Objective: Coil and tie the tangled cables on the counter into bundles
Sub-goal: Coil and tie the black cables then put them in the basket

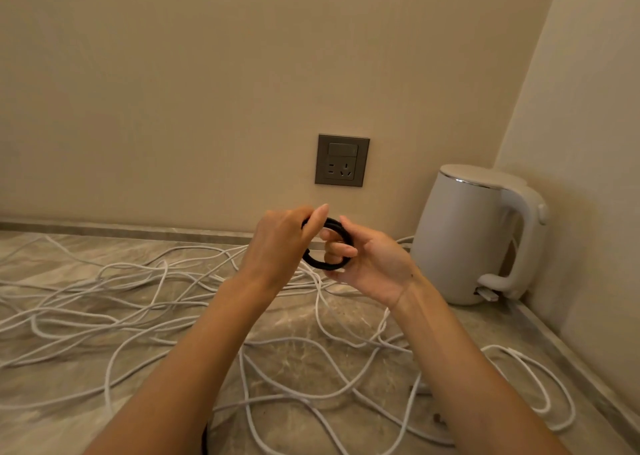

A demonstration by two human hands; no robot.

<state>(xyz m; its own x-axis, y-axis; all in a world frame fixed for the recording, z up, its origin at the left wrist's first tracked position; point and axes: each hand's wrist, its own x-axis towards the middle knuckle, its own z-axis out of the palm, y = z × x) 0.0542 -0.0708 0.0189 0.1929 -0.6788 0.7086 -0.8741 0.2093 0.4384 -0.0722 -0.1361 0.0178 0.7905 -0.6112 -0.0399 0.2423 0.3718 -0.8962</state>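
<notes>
Above the marble surface (291, 323), before the wall socket (342, 160), we see the left hand (277, 243) pinching a small black cable coil (320, 265) and the right hand (363, 260) curled round it, with tangled white cables (121, 311) sprawling below beside a white kettle (464, 236).

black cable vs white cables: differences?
The black cable is wound into a small tight coil; the white cables sprawl in loose tangled loops. The black cable is held up by the left hand and right hand; the white cables lie on the counter. No tie shows on either.
</notes>
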